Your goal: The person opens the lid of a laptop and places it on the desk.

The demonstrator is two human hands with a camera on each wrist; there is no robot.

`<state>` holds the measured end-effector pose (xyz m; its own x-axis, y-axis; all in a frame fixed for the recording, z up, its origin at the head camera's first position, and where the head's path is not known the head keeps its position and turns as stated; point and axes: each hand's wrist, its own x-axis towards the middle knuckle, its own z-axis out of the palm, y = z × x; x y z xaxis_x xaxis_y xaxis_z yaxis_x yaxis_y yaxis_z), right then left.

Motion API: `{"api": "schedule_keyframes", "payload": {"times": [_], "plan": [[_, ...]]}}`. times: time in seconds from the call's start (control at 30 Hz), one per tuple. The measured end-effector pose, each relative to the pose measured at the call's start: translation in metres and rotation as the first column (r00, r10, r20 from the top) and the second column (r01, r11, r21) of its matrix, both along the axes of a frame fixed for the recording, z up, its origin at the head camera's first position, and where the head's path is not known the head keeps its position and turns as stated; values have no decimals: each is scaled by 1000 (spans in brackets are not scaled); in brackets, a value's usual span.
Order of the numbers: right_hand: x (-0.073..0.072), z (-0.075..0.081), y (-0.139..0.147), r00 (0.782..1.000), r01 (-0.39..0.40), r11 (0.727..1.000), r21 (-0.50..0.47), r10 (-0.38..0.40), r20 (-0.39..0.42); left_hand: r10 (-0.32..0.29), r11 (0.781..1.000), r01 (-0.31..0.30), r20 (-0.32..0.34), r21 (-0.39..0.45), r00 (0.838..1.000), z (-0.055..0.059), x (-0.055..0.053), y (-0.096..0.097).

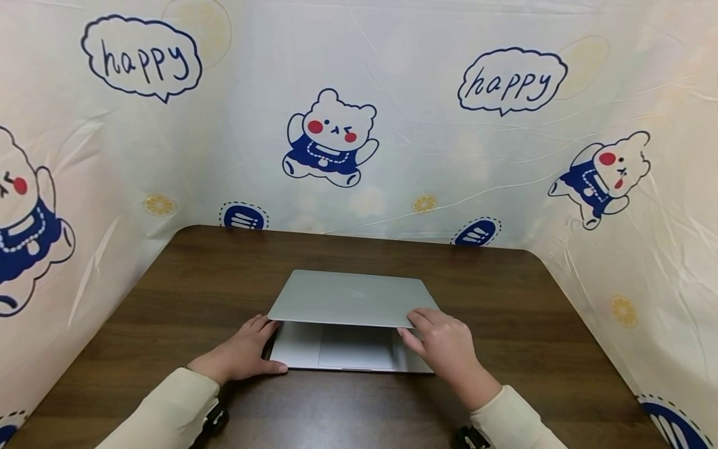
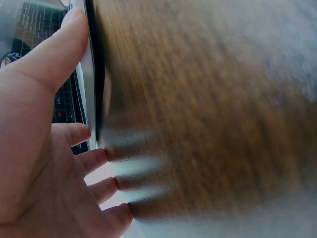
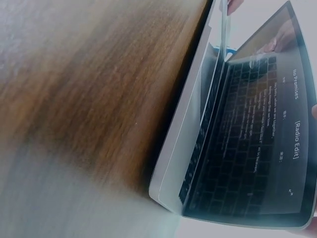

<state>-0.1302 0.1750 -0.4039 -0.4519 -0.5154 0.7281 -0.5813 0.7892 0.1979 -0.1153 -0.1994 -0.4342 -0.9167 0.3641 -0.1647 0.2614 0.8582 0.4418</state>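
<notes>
A silver laptop (image 1: 353, 296) sits on the table with its lid partly raised over the base (image 1: 297, 346). In the head view, my right hand (image 1: 445, 343) holds the lid's front right corner, fingers on top and thumb at the underside. My left hand (image 1: 244, 352) lies at the base's left side, its thumb on the front left corner. The left wrist view shows that thumb (image 2: 54, 49) stretched along the base's edge and the other fingertips (image 2: 119, 215) down on the table. Lit text shows on the screen (image 3: 282, 139) in the right wrist view, above a dark keyboard (image 3: 233, 163).
The brown wooden table (image 1: 493, 293) extends around the laptop on all sides. Behind and beside it hangs a pale curtain (image 1: 415, 149) printed with bears and "happy" bubbles. Dark devices (image 1: 215, 418) are worn at both wrists, by the cream sleeves.
</notes>
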Motion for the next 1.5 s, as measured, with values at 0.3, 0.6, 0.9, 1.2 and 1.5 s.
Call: {"api": "schedule_keyframes", "payload": {"times": [0.3, 0.6, 0.9, 1.2, 1.5], "plan": [[1, 4, 6, 1000, 0, 1000, -30, -1, -23, -15, 1000, 15, -17, 1, 1000, 0, 0, 0], [1, 5, 10, 1000, 6, 999, -46, -7, -29, -9, 1000, 9, -21, 11, 1000, -2, 1, -1], [1, 7, 14, 999, 19, 998, -61, -21, -27, -16, 1000, 17, -27, 17, 1000, -2, 1, -1], [0, 9, 21, 999, 44, 996, -84, -45, -18, -36, 999, 37, -45, 22, 998, -2, 0, -3], [-2, 11, 26, 998, 60, 992, -107, -61, -8, -22, 999, 23, -22, 24, 1000, 0, 1, -1]]}}
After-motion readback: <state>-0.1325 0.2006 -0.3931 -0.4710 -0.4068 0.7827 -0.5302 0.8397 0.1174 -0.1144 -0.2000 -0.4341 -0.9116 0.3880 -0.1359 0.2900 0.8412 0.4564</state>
